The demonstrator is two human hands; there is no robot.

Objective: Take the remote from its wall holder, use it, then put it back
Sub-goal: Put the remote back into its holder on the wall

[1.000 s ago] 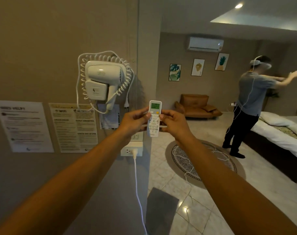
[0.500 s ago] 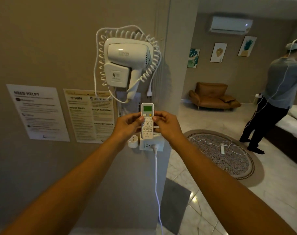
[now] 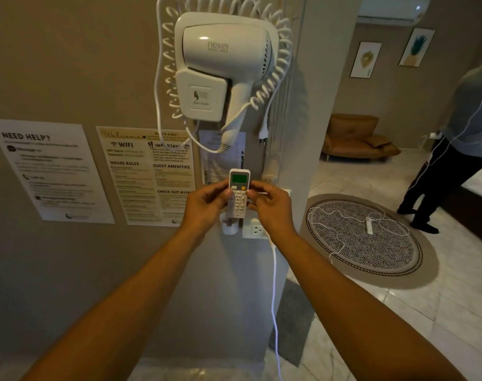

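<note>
A white remote (image 3: 238, 192) with a green screen and a yellow button stands upright in front of the wall. My left hand (image 3: 207, 206) grips its left side and my right hand (image 3: 270, 209) grips its right side, thumbs on the keypad. Just below the remote's lower end, a small white wall holder (image 3: 229, 226) sticks out from the wall; the remote's bottom edge is at or just above its rim, and I cannot tell whether it touches. The air conditioner (image 3: 394, 9) hangs high on the far wall.
A white hair dryer (image 3: 223, 67) with a coiled cord hangs above the remote. Paper notices (image 3: 149, 174) cover the wall to the left. A socket (image 3: 255, 229) with a white cable sits right of the holder. Another person (image 3: 460, 149) stands by a round rug (image 3: 363, 237).
My view has swung left and closer to the wall. Both hands have carried the remote from the open room to the wall, down toward the holder.
</note>
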